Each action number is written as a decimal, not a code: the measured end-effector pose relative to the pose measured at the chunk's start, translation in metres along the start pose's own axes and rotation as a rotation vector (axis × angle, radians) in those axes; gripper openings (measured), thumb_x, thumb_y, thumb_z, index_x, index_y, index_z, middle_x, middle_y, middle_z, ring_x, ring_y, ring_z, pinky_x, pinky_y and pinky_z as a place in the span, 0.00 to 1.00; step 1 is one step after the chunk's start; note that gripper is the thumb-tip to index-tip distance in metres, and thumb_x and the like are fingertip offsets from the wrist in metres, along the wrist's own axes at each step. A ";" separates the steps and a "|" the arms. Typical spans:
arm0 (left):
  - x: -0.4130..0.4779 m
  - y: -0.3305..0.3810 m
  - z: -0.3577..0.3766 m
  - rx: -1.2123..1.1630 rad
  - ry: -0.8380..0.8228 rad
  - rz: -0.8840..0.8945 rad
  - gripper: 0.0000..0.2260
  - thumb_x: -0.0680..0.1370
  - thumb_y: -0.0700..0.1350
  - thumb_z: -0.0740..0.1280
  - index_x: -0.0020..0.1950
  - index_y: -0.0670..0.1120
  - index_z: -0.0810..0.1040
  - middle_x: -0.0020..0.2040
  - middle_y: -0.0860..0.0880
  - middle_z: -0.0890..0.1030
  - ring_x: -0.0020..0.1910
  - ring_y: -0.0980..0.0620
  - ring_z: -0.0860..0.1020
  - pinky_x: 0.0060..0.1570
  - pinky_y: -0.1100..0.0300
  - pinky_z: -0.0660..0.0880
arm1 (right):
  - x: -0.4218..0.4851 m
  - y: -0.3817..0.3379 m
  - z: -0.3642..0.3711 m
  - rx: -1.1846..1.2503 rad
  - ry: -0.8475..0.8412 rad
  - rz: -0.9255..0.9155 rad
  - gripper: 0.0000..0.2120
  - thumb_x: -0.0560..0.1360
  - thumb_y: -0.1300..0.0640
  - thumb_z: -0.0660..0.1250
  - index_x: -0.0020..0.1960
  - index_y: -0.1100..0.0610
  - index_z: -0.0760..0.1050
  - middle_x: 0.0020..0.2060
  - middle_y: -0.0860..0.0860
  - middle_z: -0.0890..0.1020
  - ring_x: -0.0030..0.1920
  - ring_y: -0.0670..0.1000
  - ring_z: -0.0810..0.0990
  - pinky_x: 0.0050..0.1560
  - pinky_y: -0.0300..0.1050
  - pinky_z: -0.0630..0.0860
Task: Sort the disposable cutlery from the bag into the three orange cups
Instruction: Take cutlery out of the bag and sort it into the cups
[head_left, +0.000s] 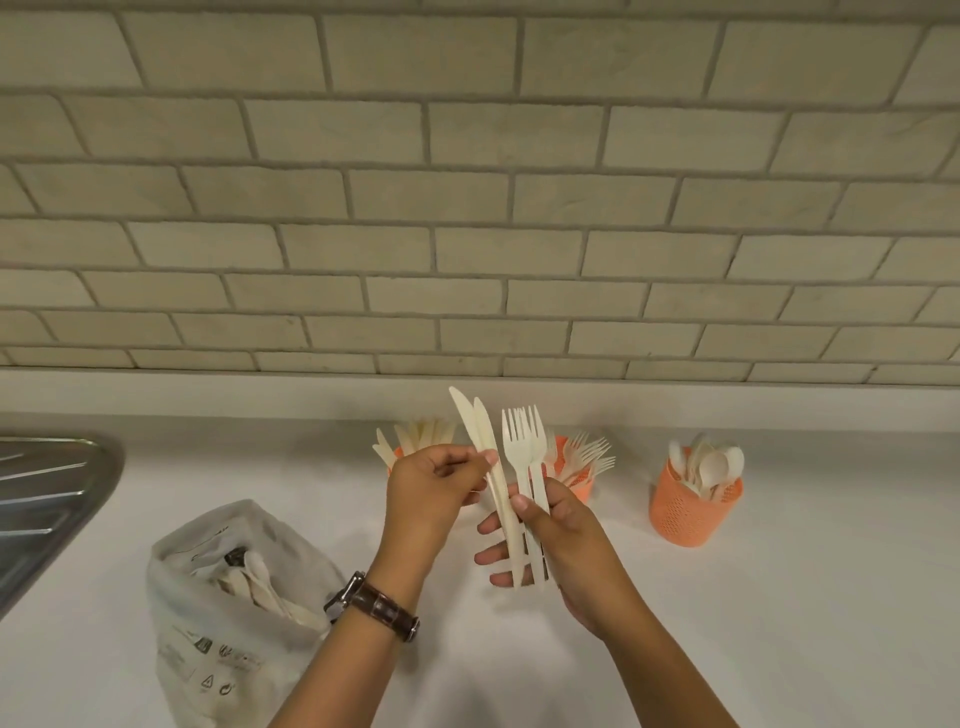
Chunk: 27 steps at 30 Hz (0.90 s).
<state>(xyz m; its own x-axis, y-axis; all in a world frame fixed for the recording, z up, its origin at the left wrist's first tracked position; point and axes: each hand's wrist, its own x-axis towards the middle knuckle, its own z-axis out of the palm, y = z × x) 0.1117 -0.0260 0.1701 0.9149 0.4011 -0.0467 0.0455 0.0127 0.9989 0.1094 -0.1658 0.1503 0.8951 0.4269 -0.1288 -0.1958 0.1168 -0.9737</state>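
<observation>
While your right hand (566, 535) is clamping forks (524, 452), your left hand (436, 488) is pinching knives (480, 441) out, heading left of the fork cup (576, 473).

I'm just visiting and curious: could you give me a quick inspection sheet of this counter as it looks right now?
Surface: white counter, bare in front.
Job's things: knife cup, fork cup, spoon cup; open bag holding more cutlery.
Clutter: nothing seen.
Grips: left hand pinches the knives; right hand holds knives and forks.
Cables: nothing seen.
Surroundings: tiled wall, steel sink at left.
</observation>
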 end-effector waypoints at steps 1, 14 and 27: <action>0.001 0.000 0.000 -0.021 0.016 0.001 0.03 0.71 0.41 0.74 0.39 0.44 0.81 0.34 0.48 0.82 0.29 0.59 0.80 0.32 0.69 0.76 | -0.001 0.002 0.001 -0.023 -0.012 0.019 0.08 0.80 0.55 0.58 0.58 0.52 0.71 0.41 0.56 0.85 0.39 0.60 0.85 0.39 0.55 0.82; 0.006 -0.005 -0.007 -0.308 0.041 -0.108 0.03 0.72 0.37 0.71 0.43 0.39 0.79 0.38 0.42 0.82 0.31 0.53 0.81 0.32 0.64 0.79 | -0.002 0.014 -0.008 0.024 0.041 0.063 0.06 0.80 0.61 0.58 0.56 0.59 0.64 0.28 0.56 0.75 0.19 0.49 0.63 0.22 0.36 0.60; 0.004 -0.025 -0.038 0.931 -0.547 0.878 0.10 0.72 0.55 0.63 0.43 0.52 0.81 0.44 0.55 0.85 0.44 0.59 0.80 0.54 0.68 0.69 | -0.007 -0.014 -0.041 -0.064 -0.098 0.154 0.06 0.78 0.65 0.60 0.49 0.56 0.64 0.24 0.52 0.67 0.19 0.46 0.55 0.21 0.34 0.53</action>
<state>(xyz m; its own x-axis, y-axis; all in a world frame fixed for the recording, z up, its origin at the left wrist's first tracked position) 0.0987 0.0101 0.1447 0.8120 -0.4477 0.3744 -0.5695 -0.7480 0.3407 0.1226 -0.2072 0.1570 0.8128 0.5208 -0.2611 -0.2984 -0.0128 -0.9544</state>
